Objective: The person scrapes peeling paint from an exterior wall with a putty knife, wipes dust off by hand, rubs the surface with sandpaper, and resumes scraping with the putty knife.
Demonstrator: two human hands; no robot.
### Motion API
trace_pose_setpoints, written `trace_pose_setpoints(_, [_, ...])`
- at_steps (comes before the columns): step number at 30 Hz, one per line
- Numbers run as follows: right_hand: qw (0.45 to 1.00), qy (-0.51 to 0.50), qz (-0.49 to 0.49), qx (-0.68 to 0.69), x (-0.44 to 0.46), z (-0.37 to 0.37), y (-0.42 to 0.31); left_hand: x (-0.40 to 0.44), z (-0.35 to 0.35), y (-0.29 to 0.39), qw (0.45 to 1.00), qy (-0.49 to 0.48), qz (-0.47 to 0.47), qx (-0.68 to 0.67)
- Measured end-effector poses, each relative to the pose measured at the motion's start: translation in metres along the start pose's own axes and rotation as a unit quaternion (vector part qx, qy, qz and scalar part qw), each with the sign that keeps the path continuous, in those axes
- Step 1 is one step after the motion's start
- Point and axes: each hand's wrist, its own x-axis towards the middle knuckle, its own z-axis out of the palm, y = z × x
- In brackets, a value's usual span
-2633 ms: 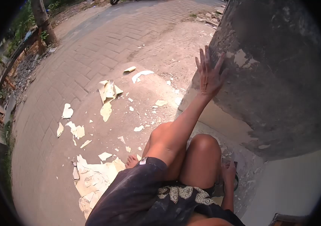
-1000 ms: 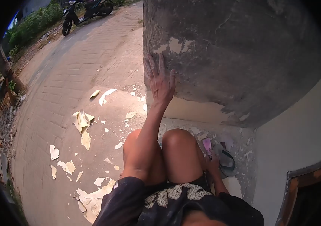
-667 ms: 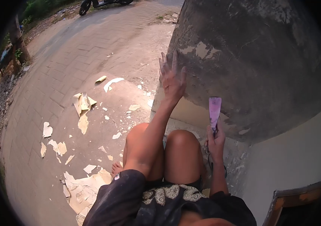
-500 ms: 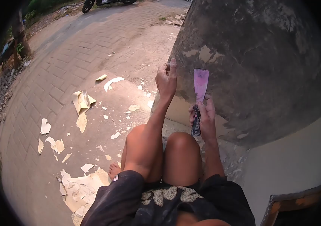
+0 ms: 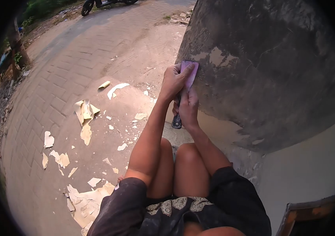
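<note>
A putty knife with a pinkish-purple blade and black handle points away from me, at the left edge of the dark, scraped wall. The handle is in my right hand, fingers closed round it and its butt end showing below. My left hand grips the blade, thumb flat on its face and the other fingers behind it. Whether the blade tip touches the wall is unclear. Patches of pale paint remain on the wall's upper left and along its lower border.
Peeled paint flakes and a larger heap of paint sheets lie on the ground to my left. Brick paving runs beyond them, with a motorbike at the far end. A brown wooden frame stands at lower right.
My right hand has brought the putty knife left and up to my left hand. The left hand, previously apart from it with thumb raised, now holds the blade.
</note>
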Motion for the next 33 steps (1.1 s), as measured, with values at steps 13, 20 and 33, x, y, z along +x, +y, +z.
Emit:
trace_pose_setpoints(13, [0.999, -0.027, -0.032, -0.033, 0.008, -0.012, -0.011, -0.004, 0.018, -0.002, 0.998, 0.057, 0.024, -0.018])
trace_pose_setpoints(20, [0.999, -0.018, 0.000, -0.030, -0.004, -0.016, -0.003, -0.004, 0.016, -0.012, 0.998, 0.060, 0.026, -0.011])
trace_pose_setpoints(33, [0.997, -0.052, 0.024, -0.060, 0.002, -0.025, -0.009, -0.003, 0.019, -0.009, 0.995, 0.087, 0.042, -0.013])
